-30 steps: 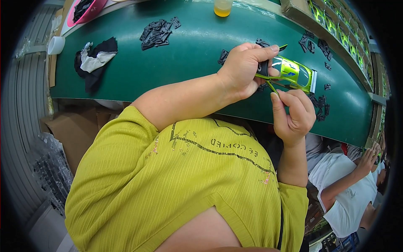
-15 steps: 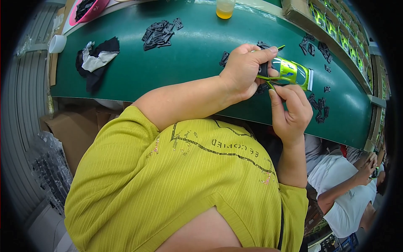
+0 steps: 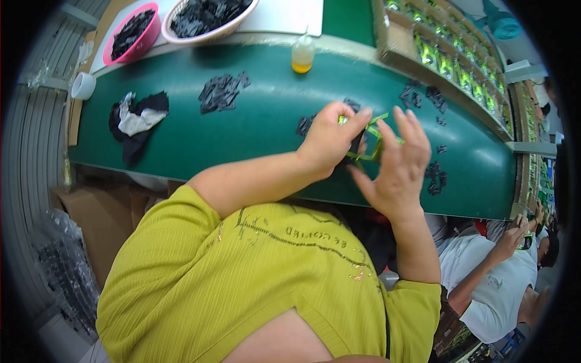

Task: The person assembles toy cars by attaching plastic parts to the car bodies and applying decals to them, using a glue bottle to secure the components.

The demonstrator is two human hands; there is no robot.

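Right of frame centre, left hand (image 3: 330, 142) pinches green package (image 3: 369, 136); long axis indiscernible. Right hand (image 3: 396, 163) spread beside it, above green surface (image 3: 254, 133).

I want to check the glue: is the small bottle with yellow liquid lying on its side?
No, the small bottle stands upright at the far edge of the green table.

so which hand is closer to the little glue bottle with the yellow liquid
Left. The left hand is below and just right of the bottle on the green table; the right hand is farther right and lower, beside the green piece.
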